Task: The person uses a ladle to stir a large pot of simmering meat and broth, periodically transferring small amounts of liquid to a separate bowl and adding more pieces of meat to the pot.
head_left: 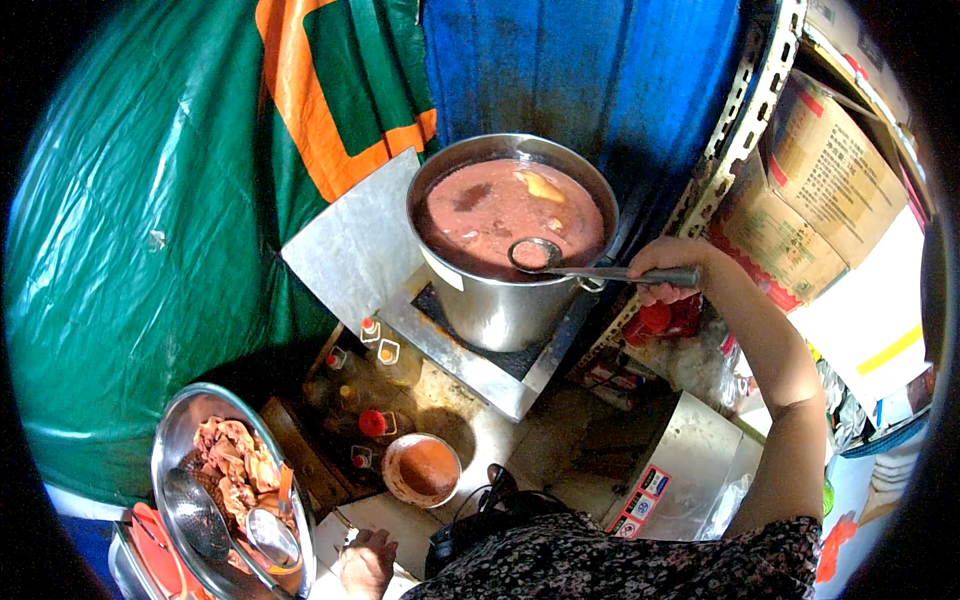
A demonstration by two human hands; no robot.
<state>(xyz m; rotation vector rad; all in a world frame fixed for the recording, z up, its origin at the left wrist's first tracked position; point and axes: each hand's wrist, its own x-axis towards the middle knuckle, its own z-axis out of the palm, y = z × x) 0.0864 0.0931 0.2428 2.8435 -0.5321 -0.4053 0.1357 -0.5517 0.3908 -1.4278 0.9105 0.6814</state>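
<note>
My right hand (666, 270) is closed round the handle of a long metal ladle (590, 273). Its round bowl sits at the near right side of the liquid in a tall steel stockpot (500, 300). The pot is nearly full of reddish-brown, foamy liquid (490, 205), with a yellowish patch floating toward the back. Low at the left, my left hand (368, 563) has its fingers curled by a pale surface and a small metallic piece; what they hold, if anything, I cannot make out. Between that hand and the pot stands a bowl (423, 470) of orange-brown liquid.
Under the pot is a metal-framed stove (520, 395). A large steel basin (205, 395) at left holds meat pieces, a perforated skimmer (195, 515) and other utensils. Several bottles (370, 330) stand beside the stove. Shelving with cardboard boxes (835, 150) rises at right; a green tarp (150, 240) hangs left.
</note>
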